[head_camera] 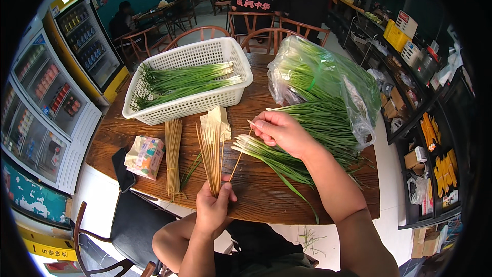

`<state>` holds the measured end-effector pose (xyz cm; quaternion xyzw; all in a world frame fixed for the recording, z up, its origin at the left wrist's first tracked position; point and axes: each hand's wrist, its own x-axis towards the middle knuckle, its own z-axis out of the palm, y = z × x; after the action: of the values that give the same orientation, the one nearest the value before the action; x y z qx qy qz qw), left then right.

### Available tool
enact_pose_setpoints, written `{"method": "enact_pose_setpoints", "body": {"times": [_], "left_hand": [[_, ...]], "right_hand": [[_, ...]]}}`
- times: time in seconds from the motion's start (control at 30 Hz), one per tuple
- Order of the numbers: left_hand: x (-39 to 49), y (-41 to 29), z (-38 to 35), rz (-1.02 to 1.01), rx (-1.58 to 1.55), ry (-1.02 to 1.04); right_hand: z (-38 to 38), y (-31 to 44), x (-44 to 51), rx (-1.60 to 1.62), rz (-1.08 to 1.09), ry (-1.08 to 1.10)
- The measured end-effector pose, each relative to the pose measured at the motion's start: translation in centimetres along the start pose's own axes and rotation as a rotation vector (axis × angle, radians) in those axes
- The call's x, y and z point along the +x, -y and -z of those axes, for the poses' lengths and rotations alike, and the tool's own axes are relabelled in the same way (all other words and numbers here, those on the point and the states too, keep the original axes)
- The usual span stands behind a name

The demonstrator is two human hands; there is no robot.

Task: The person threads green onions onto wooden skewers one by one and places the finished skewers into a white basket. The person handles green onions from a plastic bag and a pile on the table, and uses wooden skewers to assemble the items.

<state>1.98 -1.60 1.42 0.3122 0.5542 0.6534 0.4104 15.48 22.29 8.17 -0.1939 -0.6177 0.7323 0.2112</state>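
Note:
My left hand (212, 207) grips a fanned bunch of bamboo skewers (211, 154) near the table's front edge. One single skewer (240, 156) leans away from that bunch, its upper end reaching the fingers of my right hand (280, 130). Between the right thumb and forefinger a pale stem end (251, 122) sticks out, apparently of a garlic chive; the rest of it is hidden by the hand. Below this hand lies a loose bundle of garlic chives (265, 152), white ends to the left. More chives (326, 119) spread out behind my right forearm.
A white plastic basket (184, 107) holds two bundles of chives. Right of it sits a clear plastic bag (326, 65) of chives. Tied skewers (173, 157), a tissue pack (145, 157) and a phone (123, 171) lie left on the wooden table (265, 204). A chair (134, 223) stands front left.

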Motion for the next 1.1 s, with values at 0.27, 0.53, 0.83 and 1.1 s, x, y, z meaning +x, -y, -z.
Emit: {"method": "enact_pose_setpoints", "body": {"times": [0.27, 0.53, 0.83, 1.1], "left_hand": [[0.1, 0.2, 0.2, -0.024, 0.032, 0.011], [0.1, 0.4, 0.3, -0.009, 0.055, 0.001], [0.0, 0.4, 0.2, -0.005, 0.032, -0.006], [0.1, 0.3, 0.3, -0.031, 0.044, 0.004]], "right_hand": [[-0.9, -0.6, 0.6, -0.168, 0.086, -0.087], [-0.8, -0.7, 0.5, -0.149, 0.098, -0.066], [-1.4, -0.4, 0.1, -0.278, 0.139, -0.073], [-1.5, -1.5, 0.3, -0.216, 0.036, -0.038]]}}
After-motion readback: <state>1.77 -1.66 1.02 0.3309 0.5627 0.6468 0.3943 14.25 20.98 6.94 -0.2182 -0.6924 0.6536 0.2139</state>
